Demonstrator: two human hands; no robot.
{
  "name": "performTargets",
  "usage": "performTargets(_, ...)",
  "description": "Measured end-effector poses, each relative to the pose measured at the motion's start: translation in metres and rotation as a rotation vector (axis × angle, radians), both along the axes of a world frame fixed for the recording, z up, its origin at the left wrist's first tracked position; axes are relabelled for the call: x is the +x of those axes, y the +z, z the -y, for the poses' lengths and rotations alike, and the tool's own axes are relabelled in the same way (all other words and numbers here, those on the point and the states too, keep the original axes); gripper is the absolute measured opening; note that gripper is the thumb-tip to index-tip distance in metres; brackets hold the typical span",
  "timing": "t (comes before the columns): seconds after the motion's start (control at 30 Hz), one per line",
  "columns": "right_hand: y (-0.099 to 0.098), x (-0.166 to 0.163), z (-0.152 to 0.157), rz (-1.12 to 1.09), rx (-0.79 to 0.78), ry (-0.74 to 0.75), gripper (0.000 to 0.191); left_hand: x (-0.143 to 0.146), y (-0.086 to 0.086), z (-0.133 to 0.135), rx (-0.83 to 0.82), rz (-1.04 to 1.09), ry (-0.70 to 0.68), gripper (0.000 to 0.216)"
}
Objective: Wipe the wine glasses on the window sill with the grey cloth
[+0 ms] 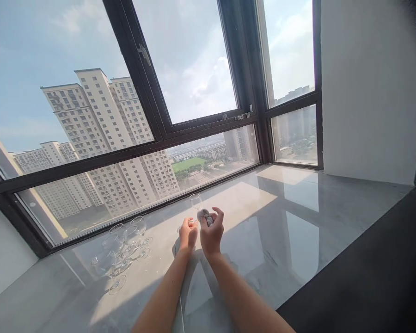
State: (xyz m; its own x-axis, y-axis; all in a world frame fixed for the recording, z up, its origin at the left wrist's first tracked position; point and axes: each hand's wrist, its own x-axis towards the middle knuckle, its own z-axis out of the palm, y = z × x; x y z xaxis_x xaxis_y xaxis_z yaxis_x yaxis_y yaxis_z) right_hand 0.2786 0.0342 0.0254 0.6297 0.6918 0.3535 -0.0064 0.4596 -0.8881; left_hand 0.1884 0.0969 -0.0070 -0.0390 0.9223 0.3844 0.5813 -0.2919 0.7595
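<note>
Both my hands are raised side by side over a glossy grey window ledge [298, 222]. My left hand [187, 233] is closed around the stem of a clear wine glass [195, 201], whose bowl stands up above the fingers. My right hand [212, 229] is curled around a small crumpled grey cloth [205, 214], which is pressed against the glass just under the bowl.
Several empty wine glasses [123, 245] stand grouped on the ledge to the left, near the window. Dark window frames [201, 129] run along the back. A white wall [370, 92] closes the right end, and a dark surface [374, 277] borders the ledge's near right edge.
</note>
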Motion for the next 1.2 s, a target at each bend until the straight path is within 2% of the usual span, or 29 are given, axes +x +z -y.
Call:
performTargets(0.1, -0.005, 0.000, -0.001, 0.062, -0.002, -0.018, 0.037, -0.027, 0.000, 0.050, 0.232, -0.210, 0.023, 0.021)
performTargets(0.2, -0.011, 0.001, -0.002, 0.153, -0.044, -0.020, 0.041, -0.071, 0.012, 0.095, 0.498, -0.383, 0.101, 0.021)
performTargets(0.27, -0.016, 0.000, -0.003, 0.222, -0.097, 0.013, 0.045, -0.105, 0.022, 0.116, 0.683, -0.397, 0.295, 0.024)
performTargets(0.33, -0.022, 0.000, -0.005, 0.288, -0.133, 0.052, 0.049, -0.138, 0.028, 0.129, 0.809, -0.297, 0.572, 0.041)
performTargets(0.4, -0.026, -0.002, -0.007, 0.334, -0.149, 0.096, 0.051, -0.164, 0.028, 0.132, 0.824, -0.137, 0.813, 0.061)
performTargets(0.43, -0.028, -0.002, -0.008, 0.350, -0.155, 0.114, 0.052, -0.172, 0.026, 0.131, 0.787, -0.069, 0.885, 0.068)
performTargets(0.5, -0.030, -0.003, -0.010, 0.377, -0.165, 0.129, 0.052, -0.183, 0.019, 0.124, 0.654, 0.031, 0.934, 0.073)
performTargets(0.7, -0.028, -0.003, -0.010, 0.406, -0.177, 0.072, 0.053, -0.193, 0.004, 0.104, 0.175, 0.348, 0.954, 0.074)
performTargets(0.8, -0.028, -0.002, -0.009, 0.410, -0.169, 0.058, 0.052, -0.197, 0.006, 0.105, 0.043, 0.327, 0.937, 0.066)
performTargets(0.83, -0.028, -0.002, -0.009, 0.412, -0.169, 0.060, 0.052, -0.196, 0.007, 0.106, 0.048, 0.292, 0.925, 0.060)
performTargets(0.9, -0.029, -0.002, -0.009, 0.411, -0.171, 0.068, 0.053, -0.189, 0.008, 0.110, 0.159, 0.194, 0.856, 0.050)
performTargets(0.97, -0.030, -0.003, -0.010, 0.397, -0.178, 0.088, 0.054, -0.178, 0.008, 0.114, 0.320, 0.061, 0.700, 0.045)
performTargets(1.03, -0.030, -0.006, -0.010, 0.368, -0.184, 0.137, 0.054, -0.164, 0.006, 0.116, 0.407, -0.069, 0.496, 0.043)
performTargets(1.1, -0.027, -0.009, -0.008, 0.342, -0.180, 0.221, 0.054, -0.150, 0.004, 0.116, 0.393, -0.154, 0.350, 0.040)
performTargets(1.2, -0.020, -0.018, 0.000, 0.379, -0.124, 0.377, 0.055, -0.138, 0.002, 0.113, 0.332, -0.247, 0.270, 0.035)
